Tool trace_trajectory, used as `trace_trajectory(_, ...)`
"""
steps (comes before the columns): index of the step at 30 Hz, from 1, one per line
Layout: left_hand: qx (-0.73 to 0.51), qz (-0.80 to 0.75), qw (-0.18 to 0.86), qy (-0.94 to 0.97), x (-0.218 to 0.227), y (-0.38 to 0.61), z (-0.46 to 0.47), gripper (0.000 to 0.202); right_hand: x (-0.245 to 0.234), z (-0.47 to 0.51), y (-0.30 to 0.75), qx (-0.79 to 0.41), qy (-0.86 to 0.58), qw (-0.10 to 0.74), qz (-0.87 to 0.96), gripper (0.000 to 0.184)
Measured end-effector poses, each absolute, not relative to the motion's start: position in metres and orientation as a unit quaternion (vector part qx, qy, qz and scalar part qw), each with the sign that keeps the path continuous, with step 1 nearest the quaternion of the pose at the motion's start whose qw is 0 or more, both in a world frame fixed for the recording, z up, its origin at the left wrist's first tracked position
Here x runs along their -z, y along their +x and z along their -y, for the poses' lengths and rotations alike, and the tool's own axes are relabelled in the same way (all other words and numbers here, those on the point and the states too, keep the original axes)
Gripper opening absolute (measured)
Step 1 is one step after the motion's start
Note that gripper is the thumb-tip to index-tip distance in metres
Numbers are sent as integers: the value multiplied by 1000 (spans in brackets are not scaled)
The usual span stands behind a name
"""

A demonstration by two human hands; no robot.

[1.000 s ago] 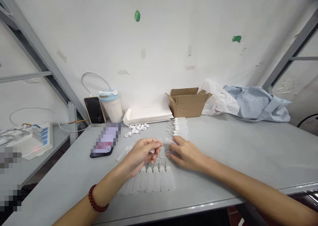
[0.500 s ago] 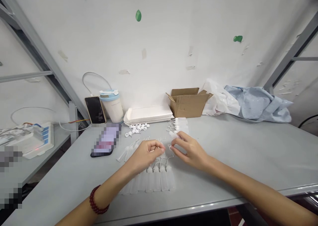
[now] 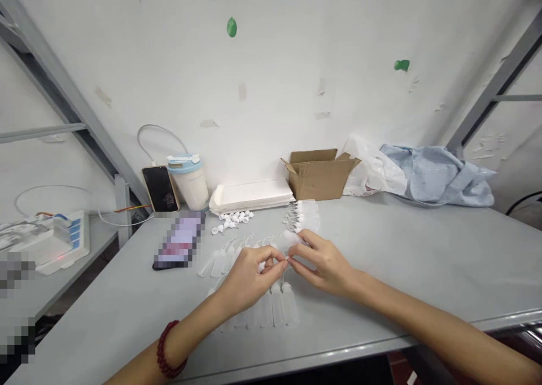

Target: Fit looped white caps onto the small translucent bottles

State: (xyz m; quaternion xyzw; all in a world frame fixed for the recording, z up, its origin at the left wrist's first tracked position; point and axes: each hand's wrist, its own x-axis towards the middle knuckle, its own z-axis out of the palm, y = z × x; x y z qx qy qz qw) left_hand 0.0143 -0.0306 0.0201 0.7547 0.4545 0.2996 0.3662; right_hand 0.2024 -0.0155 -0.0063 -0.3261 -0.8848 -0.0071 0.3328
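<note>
My left hand (image 3: 254,272) is closed in a pinch, its fingertips meeting those of my right hand at a tiny pale piece too small to make out. A bit of white shows among its curled fingers. My right hand (image 3: 324,262) grips a small translucent plastic bottle (image 3: 292,237), partly hidden by the fingers, and also pinches at the meeting point. Under and beside my left hand lie rows of similar translucent bottles (image 3: 278,309) with thin curved strands at their tops. Several more bottles (image 3: 308,213) form a stack beyond my right hand.
Small white caps (image 3: 231,222) lie in a pile before a flat white packet stack (image 3: 254,193). An open cardboard box (image 3: 322,179), a white plastic bag (image 3: 372,167) and light blue cloth (image 3: 440,173) line the wall. Two phones (image 3: 180,241) and a blue-lidded cup (image 3: 190,184) stand left.
My hands were slightly apart; now their fingertips touch. My left hand has moved a little right and down, and my right hand has stayed nearly in place with the bottle.
</note>
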Motion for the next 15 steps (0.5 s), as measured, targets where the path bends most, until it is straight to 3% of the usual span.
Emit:
trace_trajectory(6,-303,-454,345,764,-21,11,29,13,6,16,203,17,-323,333,886,22)
trace_trajectory(15,-359,-492,220,762,-22,4,22,13,4,17,203,2,-261,290,921,28)
